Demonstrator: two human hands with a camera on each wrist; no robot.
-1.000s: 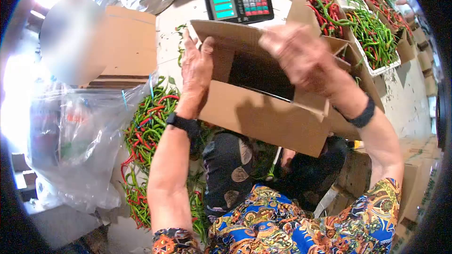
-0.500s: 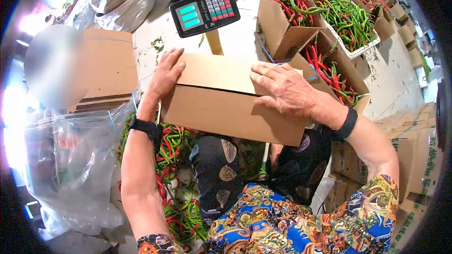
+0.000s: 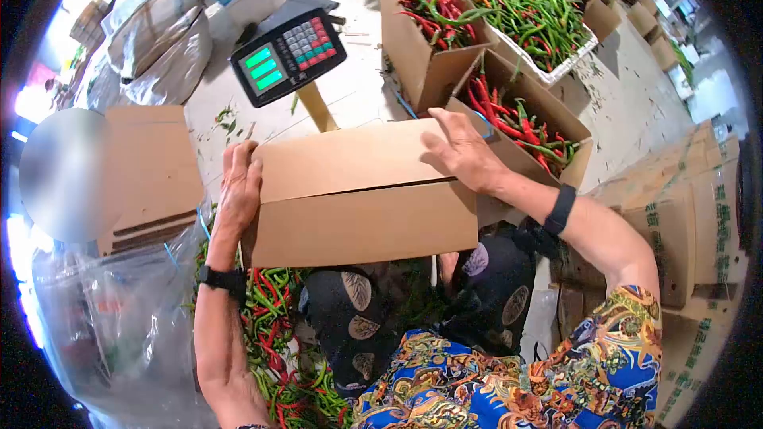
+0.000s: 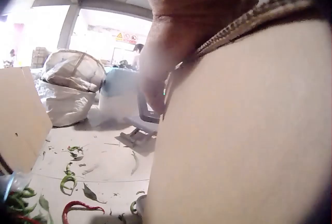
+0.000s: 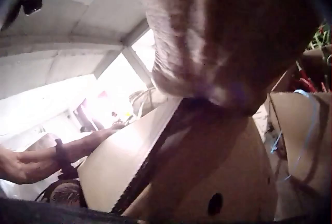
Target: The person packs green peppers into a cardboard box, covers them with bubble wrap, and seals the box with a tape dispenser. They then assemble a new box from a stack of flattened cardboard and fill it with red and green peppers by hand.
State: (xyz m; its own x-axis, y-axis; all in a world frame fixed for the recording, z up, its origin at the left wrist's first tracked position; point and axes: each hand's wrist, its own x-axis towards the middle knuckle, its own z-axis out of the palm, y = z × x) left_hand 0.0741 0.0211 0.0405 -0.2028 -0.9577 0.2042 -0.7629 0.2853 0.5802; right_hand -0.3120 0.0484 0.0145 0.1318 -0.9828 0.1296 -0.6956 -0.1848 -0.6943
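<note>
1. Carton point(image 3: 362, 226), frame centre; top flaps point(image 3: 342, 163) nearly meeting.
2. Left hand point(image 3: 240, 195): fingers extended along left end.
3. Right hand point(image 3: 467, 155): fingers spread over right corner.
4. Advisable: even pressure, flap edges level.

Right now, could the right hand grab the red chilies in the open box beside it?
Probably yes: the right hand rests on the cardboard carton, near that open box, and nothing seems to cover the red chilies.
</note>
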